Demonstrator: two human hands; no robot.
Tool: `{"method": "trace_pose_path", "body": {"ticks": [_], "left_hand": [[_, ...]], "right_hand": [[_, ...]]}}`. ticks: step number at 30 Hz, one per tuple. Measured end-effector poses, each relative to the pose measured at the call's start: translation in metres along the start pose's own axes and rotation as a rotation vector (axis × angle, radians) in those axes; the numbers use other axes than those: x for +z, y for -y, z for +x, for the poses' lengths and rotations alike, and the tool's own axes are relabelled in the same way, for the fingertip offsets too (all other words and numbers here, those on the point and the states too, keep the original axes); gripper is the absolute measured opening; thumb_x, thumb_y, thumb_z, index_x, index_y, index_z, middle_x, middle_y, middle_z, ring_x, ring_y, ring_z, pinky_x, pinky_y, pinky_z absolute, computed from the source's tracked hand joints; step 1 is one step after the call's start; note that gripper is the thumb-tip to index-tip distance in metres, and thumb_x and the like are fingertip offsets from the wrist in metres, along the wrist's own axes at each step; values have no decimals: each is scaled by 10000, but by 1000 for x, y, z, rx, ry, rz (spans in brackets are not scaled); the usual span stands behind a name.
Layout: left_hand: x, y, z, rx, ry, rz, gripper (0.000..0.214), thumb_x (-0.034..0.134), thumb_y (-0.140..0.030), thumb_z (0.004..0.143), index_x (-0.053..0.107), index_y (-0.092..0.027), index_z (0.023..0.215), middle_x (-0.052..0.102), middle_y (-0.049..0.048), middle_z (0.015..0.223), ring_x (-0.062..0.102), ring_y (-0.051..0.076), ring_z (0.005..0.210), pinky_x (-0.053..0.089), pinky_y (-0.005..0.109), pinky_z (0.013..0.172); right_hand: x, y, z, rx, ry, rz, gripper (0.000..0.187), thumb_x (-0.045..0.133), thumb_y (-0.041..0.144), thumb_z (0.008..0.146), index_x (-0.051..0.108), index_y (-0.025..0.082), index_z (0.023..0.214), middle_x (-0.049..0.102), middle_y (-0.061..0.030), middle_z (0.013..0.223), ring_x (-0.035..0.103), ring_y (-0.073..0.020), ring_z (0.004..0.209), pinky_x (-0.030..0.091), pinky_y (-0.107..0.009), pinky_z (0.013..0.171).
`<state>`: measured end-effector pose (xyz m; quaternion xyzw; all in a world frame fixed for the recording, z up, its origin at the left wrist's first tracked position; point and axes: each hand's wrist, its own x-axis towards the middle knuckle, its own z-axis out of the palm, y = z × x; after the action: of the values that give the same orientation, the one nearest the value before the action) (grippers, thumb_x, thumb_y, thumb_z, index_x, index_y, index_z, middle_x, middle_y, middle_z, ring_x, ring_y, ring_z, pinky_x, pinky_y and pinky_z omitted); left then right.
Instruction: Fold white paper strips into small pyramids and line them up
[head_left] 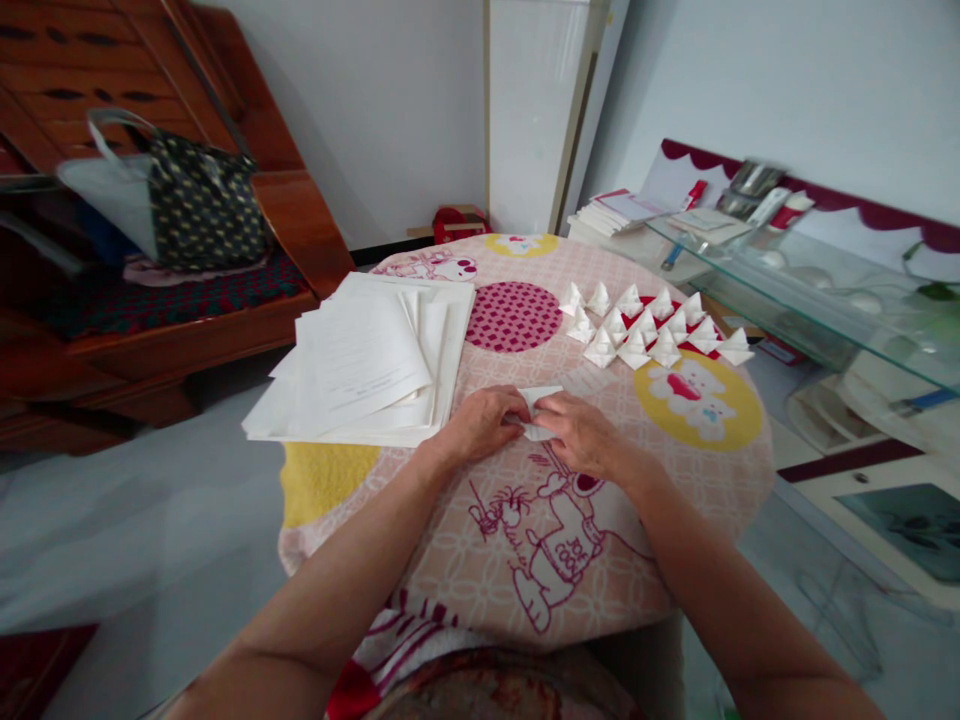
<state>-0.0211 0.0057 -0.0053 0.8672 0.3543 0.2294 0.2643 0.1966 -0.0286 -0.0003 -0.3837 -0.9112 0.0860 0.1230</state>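
Note:
A small piece of folded white paper (541,393) lies on the cloth-covered table between my two hands. My left hand (487,420) grips its left side with curled fingers, and my right hand (576,432) presses on its right side, fingers bent together. Parts of the paper are hidden under the fingers. Beyond my right hand, several white folded paper boats (636,338) stand in rows. To the left sits a stack of white paper sheets (360,350), the upper ones lying askew.
The round table wears a pink patterned tablecloth (465,560). At the right stands a glass-topped cabinet (817,300) with papers (619,210) and metal containers on it. A wooden bench (285,310) holding a dotted bag (202,205) is at the left.

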Motion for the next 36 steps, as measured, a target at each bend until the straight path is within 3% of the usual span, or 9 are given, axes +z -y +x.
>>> {"method": "trace_pose_path", "body": {"ticks": [4,11,17,21,28,36], "left_hand": [[-1,1,0,-4,5,-7,195,652,-46,772,751,-171,883,739,45,983,688,189,929,535,306,891],[-2,3,1,-14,4,11,218,737,-64,752,753,-160,946,743,63,1018,691,207,960,536,322,889],[0,5,1,44,-13,8,199,724,-40,782,764,-158,936,748,73,1021,695,213,986,540,342,920],[2,4,0,131,-26,17,146,690,-53,841,775,-165,879,751,72,988,695,198,956,545,318,889],[-1,4,-2,203,71,25,211,642,-78,898,817,-195,922,770,64,991,711,172,921,539,274,845],[-14,-2,-5,216,198,23,284,596,-87,908,827,-237,977,774,46,1061,711,164,960,527,258,873]], "right_hand": [[-2,8,-2,0,9,-112,309,589,21,863,688,178,1110,614,-138,1253,565,-267,1140,497,-425,978],[0,-2,-1,5,-4,-176,258,520,8,869,711,150,967,679,-145,1094,588,-267,1047,498,-395,926],[-5,-23,-4,28,-93,-12,253,553,0,792,732,179,774,733,-107,944,635,-247,921,507,-375,854],[-12,-26,-8,29,-100,136,216,600,57,821,761,193,773,748,-70,860,656,-216,833,498,-345,801],[-10,-33,-7,227,-168,435,135,659,161,856,774,177,786,733,-34,786,645,-167,720,468,-281,693],[-6,-28,12,248,-227,389,149,671,111,857,753,176,752,709,-25,755,625,-152,719,454,-271,696]]}}
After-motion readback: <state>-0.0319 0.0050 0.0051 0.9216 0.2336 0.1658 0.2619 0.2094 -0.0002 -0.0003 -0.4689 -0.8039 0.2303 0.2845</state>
